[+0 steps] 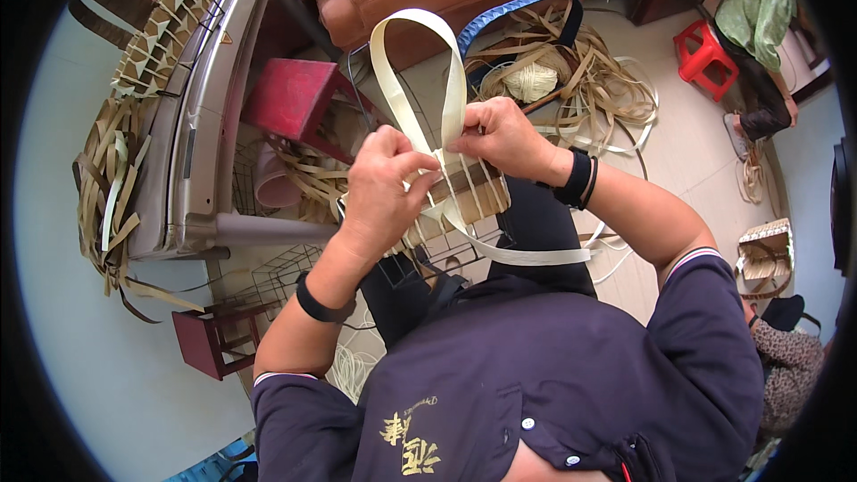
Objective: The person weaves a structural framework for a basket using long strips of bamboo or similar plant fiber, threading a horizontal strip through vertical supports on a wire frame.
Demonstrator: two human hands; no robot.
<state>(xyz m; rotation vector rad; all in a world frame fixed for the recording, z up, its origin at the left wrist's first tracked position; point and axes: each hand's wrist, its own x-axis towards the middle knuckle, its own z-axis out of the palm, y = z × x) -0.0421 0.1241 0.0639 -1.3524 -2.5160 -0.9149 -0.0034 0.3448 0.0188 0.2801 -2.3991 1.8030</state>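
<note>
A flat cream strip stands up in a tall loop over a partly woven basket, which rests on my lap. The basket shows a wire frame with brown and cream strips across its side. My right hand pinches the right leg of the loop just above the basket's rim. Bent and closed, my left hand has thumb and forefinger at the rim beside the strip's crossing; what lies between their tips is hidden. The strip's loose tail curves out to the right below the basket.
Behind the basket, a ball of cream cord lies beside heaped tan strips and a blue handle. A red stool and grey machine-like furniture stand left. People sit at right, one near a red plastic stool.
</note>
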